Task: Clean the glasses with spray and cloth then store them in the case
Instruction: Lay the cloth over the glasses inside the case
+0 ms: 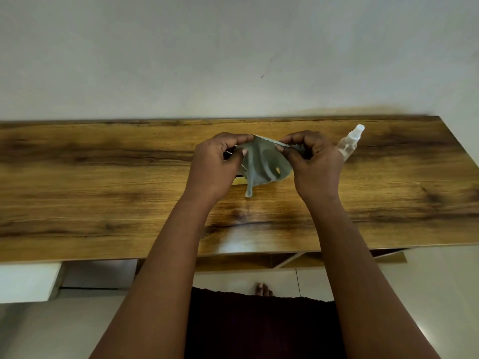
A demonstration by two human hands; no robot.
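Observation:
A grey-green cleaning cloth is stretched between my two hands above the middle of the wooden table. My left hand pinches its left edge, and dark thin parts of the glasses show between those fingers, mostly hidden by the cloth. My right hand pinches the cloth's right edge. One corner of the cloth hangs down toward the tabletop. A clear spray bottle with a white cap lies just right of my right hand. I see no case.
The table stands against a pale wall and its right end lies near the spray bottle. Open shelves sit under the front edge. A bare foot and dark clothing show on the floor below.

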